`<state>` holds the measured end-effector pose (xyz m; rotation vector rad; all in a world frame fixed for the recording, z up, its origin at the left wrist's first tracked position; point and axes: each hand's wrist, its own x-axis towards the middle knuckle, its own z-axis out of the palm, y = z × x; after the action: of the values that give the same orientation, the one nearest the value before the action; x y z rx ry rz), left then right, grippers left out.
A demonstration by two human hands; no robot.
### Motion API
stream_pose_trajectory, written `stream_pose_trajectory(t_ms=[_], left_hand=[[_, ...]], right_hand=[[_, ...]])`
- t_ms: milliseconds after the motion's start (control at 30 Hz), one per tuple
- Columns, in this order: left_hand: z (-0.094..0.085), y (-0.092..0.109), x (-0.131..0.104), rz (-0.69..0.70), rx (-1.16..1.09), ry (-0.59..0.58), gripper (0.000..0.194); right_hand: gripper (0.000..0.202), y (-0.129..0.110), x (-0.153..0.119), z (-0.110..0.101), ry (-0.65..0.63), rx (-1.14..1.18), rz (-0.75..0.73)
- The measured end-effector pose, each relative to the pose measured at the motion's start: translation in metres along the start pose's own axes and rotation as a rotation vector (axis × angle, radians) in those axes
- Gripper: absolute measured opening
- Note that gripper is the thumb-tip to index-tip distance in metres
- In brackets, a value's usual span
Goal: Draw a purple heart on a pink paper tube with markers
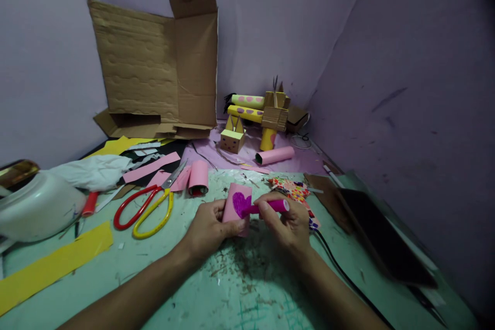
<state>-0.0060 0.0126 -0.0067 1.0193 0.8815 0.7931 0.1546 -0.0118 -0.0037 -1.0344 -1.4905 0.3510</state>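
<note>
My left hand [211, 227] grips a pink paper-covered piece [231, 206] by its left side and lower edge, thumb across the front. A purple heart [240, 205] is coloured on its face. In my right hand [288, 227] is a magenta marker [273, 207], held between thumb and fingers, its tip at the heart's right edge. Behind my left hand stands a short pink paper-wrapped tube [198, 178]. Scissors [154, 203] with one red and one yellow handle lie to the left. Just beyond my right hand is a patterned, brightly coloured piece [296, 191].
Brown cardboard [154, 62] leans at the back wall. A small cardboard cat-like head [232, 139], spotted tubes [247, 112] and another pink tube [275, 155] sit at the back. A white bowl [42, 206] and yellow strip [58, 260] are left; a dark tablet-like slab [386, 237] lies right.
</note>
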Motion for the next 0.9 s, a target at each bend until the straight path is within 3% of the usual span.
stream_pose_trajectory(t_ms=[633,900], left_hand=[[0.0046,0.0047,-0.0027,-0.015,0.060,0.030,0.035],[0.0040,0.0033,-0.0030,-0.008,0.039,0.029,0.032]], right_hand=[[0.013,-0.0004,0.0005,-0.0006,-0.094,0.001,-0.107],[0.011,0.0023,-0.0015,-0.0010,-0.064,0.001,-0.079]])
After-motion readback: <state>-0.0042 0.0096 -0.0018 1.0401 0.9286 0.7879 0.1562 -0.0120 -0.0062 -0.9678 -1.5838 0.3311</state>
